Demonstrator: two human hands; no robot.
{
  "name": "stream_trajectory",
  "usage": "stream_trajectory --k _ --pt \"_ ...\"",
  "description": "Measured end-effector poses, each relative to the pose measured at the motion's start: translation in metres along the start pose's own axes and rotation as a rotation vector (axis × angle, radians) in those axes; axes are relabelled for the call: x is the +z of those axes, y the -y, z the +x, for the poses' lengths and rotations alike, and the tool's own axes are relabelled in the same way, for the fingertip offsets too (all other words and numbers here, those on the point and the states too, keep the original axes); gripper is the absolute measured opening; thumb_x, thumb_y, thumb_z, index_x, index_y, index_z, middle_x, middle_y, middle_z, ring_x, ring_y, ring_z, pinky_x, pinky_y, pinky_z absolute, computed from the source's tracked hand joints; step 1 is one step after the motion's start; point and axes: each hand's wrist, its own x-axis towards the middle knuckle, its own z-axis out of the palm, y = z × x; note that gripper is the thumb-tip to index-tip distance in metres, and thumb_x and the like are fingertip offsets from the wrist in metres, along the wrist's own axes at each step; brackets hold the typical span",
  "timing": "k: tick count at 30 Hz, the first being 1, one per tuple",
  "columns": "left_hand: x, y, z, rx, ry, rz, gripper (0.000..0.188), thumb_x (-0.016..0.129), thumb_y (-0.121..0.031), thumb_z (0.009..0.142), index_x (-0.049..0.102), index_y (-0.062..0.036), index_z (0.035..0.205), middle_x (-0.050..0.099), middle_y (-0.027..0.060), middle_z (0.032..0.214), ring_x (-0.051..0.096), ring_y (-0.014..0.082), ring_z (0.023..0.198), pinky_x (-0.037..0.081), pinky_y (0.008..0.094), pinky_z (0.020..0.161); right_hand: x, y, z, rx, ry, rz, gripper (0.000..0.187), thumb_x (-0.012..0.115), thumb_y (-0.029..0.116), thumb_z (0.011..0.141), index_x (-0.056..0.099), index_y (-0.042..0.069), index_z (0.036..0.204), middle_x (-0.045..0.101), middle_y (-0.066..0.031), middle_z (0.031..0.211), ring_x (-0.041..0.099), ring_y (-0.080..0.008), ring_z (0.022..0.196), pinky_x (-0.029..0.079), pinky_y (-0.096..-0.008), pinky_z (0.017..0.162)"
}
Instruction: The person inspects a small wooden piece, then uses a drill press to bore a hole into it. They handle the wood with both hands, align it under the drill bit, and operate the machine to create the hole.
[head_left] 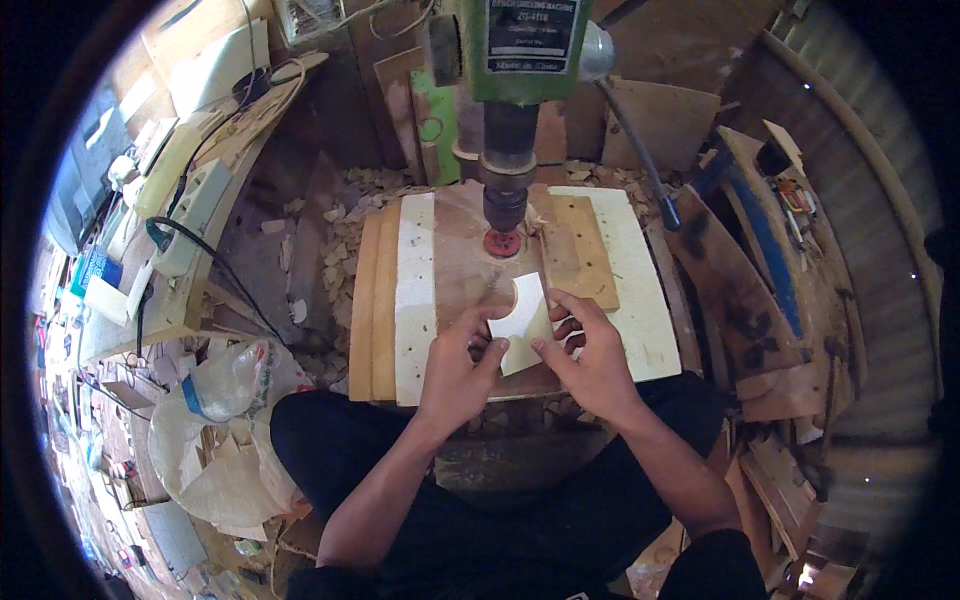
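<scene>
A thin, pale wooden piece (524,325) with a curved notch in its upper left side is held between my two hands. My left hand (464,362) pinches its left edge, thumb on top. On its right side, my right hand (592,358) grips it with the thumb on the face and fingers behind the edge. Just beyond the piece, a red round cutter (502,243) hangs from the chuck (505,200) of a green bench drill (528,60). The cutter sits low over the wooden work table, apart from the held piece; whether it touches the board is unclear.
White boards (640,300) and brown wooden strips (585,250) cover the work table. The drill's lever (645,160) slants down at the right. Offcuts (340,270) lie heaped around. A plastic sack (225,440) of scraps stands at left, beneath a cluttered shelf with a black cable (215,252).
</scene>
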Motion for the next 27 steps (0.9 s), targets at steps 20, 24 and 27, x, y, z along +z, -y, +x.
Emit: stream_trajectory --k 20,24,27 --pt "-0.238 -0.051 -0.045 0.353 -0.717 0.421 0.025 0.060 -0.003 0.093 0.067 -0.0032 0.117 0.069 0.0069 0.112 0.065 0.0149 0.101 0.052 0.0304 0.086 -0.040 0.005 0.007 0.030 -0.104 0.312 0.022 0.067 0.003 0.090 0.053 0.004 0.107 0.062 -0.0031 0.095 0.061 -0.0101 0.086 0.050 -0.0268 0.073" --pt "-0.375 -0.076 -0.070 0.446 -1.243 0.917 0.033 0.058 -0.008 0.096 0.062 -0.0029 0.128 0.063 0.0129 0.127 0.059 0.0215 0.118 0.046 0.0338 0.098 -0.041 0.007 0.006 -0.025 -0.120 0.326 0.022 0.067 0.003 0.091 0.052 0.004 0.108 0.061 -0.0027 0.095 0.059 -0.0094 0.085 0.050 -0.0266 0.073" --pt "-0.453 -0.075 -0.080 0.294 -0.971 0.954 0.043 0.061 -0.021 0.098 0.053 -0.0041 0.137 0.059 0.0161 0.134 0.054 0.0280 0.126 0.040 0.0401 0.106 -0.042 0.007 0.005 -0.024 -0.096 0.339 0.023 0.067 0.004 0.090 0.053 0.004 0.108 0.061 -0.0021 0.095 0.058 -0.0085 0.085 0.049 -0.0261 0.072"
